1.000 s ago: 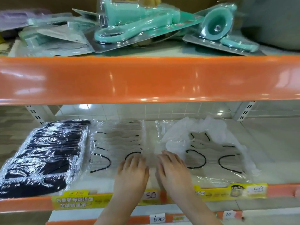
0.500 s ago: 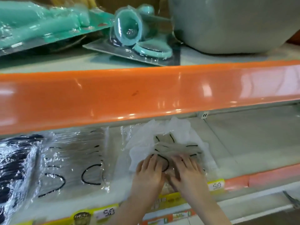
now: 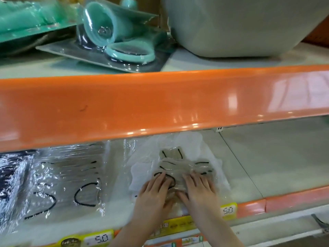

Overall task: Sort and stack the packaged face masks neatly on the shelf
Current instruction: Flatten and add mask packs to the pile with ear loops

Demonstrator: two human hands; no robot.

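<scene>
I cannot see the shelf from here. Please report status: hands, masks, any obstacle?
Left hand and right hand flat, pressing the messy white mask pile. Tidy clear stack beside it, apart. Nothing in the way.

The glossy orange front lip of the upper metal shelf (image 3: 160, 106) carries pale reflections and one small dark scuff toward its left end. Teal plastic items in clear blister packs (image 3: 114, 38) lie on that shelf's pale top, beside a plain grey tub (image 3: 240, 25). On the pale lower shelf board (image 3: 276, 157), the clear-wrapped white masks with black ear loops (image 3: 178, 163) look translucent. At its left edge sit dark navy masks under shiny film (image 3: 10, 179). Yellow price tags with black digits (image 3: 228, 210) line the orange front edge.
</scene>
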